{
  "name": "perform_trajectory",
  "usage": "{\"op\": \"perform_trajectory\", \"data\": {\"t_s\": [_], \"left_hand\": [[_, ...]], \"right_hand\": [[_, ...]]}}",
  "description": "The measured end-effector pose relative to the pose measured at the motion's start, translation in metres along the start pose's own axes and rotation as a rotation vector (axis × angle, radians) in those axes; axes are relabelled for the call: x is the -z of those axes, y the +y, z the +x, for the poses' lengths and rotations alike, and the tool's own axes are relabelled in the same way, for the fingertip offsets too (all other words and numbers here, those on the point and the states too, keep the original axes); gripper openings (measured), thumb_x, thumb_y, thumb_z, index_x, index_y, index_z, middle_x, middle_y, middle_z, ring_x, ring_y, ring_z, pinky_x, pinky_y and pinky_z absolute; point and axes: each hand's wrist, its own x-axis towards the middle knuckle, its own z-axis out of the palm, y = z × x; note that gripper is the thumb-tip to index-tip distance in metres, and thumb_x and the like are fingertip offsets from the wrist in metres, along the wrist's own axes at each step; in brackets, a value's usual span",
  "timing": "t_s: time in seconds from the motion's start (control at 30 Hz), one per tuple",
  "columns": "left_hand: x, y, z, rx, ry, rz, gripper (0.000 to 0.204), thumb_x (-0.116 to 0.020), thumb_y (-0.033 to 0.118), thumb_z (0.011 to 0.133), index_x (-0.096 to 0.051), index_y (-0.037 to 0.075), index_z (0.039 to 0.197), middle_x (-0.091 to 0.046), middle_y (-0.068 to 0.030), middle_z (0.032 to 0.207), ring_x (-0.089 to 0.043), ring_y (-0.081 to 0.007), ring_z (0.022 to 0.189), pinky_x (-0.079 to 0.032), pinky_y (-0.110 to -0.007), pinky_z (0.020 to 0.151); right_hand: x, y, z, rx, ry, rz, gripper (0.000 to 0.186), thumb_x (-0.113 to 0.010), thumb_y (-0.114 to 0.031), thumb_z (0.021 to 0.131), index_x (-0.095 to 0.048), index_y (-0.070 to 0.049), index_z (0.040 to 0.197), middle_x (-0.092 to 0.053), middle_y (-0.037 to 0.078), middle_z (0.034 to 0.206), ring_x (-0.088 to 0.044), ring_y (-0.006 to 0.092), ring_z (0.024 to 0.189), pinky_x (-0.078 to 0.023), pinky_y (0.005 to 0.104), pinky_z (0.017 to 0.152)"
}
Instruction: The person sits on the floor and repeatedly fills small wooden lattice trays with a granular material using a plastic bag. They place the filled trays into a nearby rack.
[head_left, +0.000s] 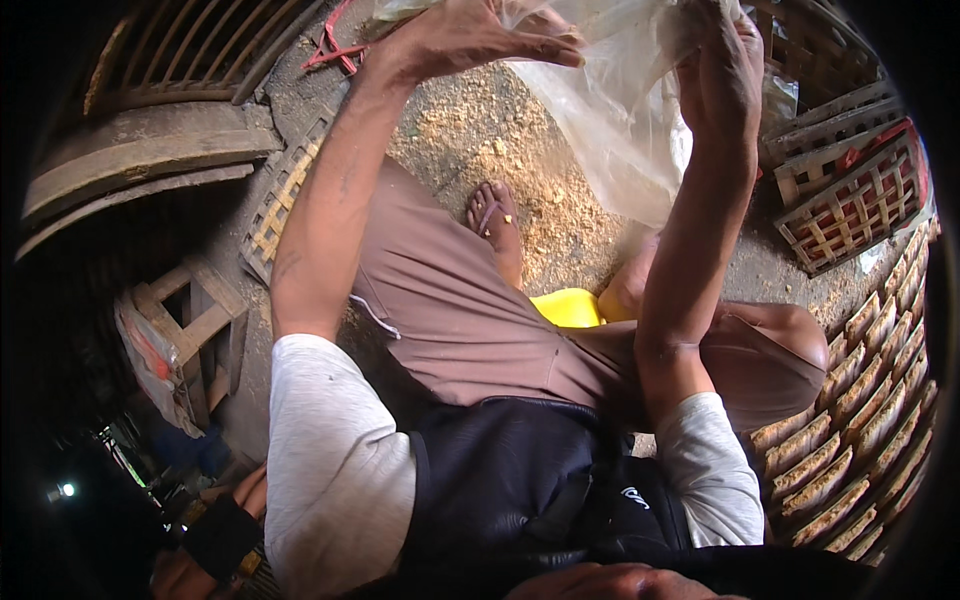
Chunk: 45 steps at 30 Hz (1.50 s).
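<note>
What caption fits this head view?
Seated person's left hand and right hand hold up a clear plastic bag above a grit-strewn floor.

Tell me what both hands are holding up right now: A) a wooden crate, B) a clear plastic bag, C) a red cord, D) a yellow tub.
B: the left hand and the right hand are raised on a clear plastic bag, one at each side of its top.
</note>
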Motion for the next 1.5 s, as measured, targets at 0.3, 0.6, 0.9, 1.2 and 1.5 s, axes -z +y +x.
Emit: {"op": "perform_trajectory", "data": {"t_s": [0.3, 0.6, 0.9, 1.2, 1.5], "left_hand": [[-0.026, 0.023, 0.000, -0.101, 0.166, 0.771, 0.030, -0.068, 0.008, 0.089, -0.063, -0.006, 0.116, -0.065, -0.0164, 0.119, -0.061, -0.0225, 0.114, -0.050, -0.032, 0.098], [-0.045, 0.032, -0.003, -0.244, 0.296, 1.131, 0.029, -0.069, 0.027, 0.091, -0.071, -0.001, 0.100, -0.072, -0.0032, 0.090, -0.067, -0.0101, 0.087, -0.053, -0.025, 0.080], [-0.028, 0.029, -0.011, -0.128, 0.294, 0.896, 0.029, -0.077, 0.024, 0.085, -0.070, 0.002, 0.104, -0.072, -0.0041, 0.091, -0.067, -0.0100, 0.087, -0.054, -0.026, 0.081], [-0.051, 0.021, 0.009, -0.133, 0.459, 1.155, 0.038, -0.081, 0.040, 0.080, -0.075, 0.006, 0.097, -0.070, 0.0000, 0.082, -0.064, -0.0077, 0.080, -0.050, -0.025, 0.071], [-0.018, 0.026, -0.010, -0.001, 0.347, 1.325, 0.039, -0.080, 0.041, 0.078, -0.076, 0.010, 0.101, -0.073, -0.0032, 0.090, -0.063, -0.0092, 0.079, -0.051, -0.029, 0.075]], "right_hand": [[0.003, 0.011, 0.011, 0.077, 0.081, -0.075, 0.016, -0.065, -0.022, 0.095, -0.065, -0.007, 0.100, -0.056, -0.009, 0.074, -0.043, -0.0028, 0.057, -0.031, 0.0149, 0.049], [0.002, 0.010, 0.004, 0.043, -0.126, -0.860, 0.043, -0.076, -0.039, 0.083, -0.069, -0.001, 0.100, -0.062, 0.001, 0.072, -0.055, 0.0105, 0.060, -0.042, 0.0288, 0.053], [0.022, 0.012, 0.012, -0.105, 0.019, -0.504, 0.025, -0.065, -0.027, 0.094, -0.072, -0.003, 0.097, -0.065, -0.004, 0.081, -0.052, 0.0033, 0.069, -0.041, 0.0229, 0.062], [0.012, 0.014, 0.005, -0.145, -0.095, -0.452, 0.024, -0.064, -0.026, 0.095, -0.073, -0.005, 0.099, -0.061, -0.007, 0.075, -0.045, 0.0023, 0.064, -0.034, 0.0208, 0.057], [0.024, 0.008, 0.010, -0.202, 0.157, -0.193, 0.023, -0.069, -0.029, 0.092, -0.071, -0.007, 0.095, -0.063, -0.005, 0.081, -0.051, 0.0023, 0.065, -0.039, 0.0203, 0.056]]}}
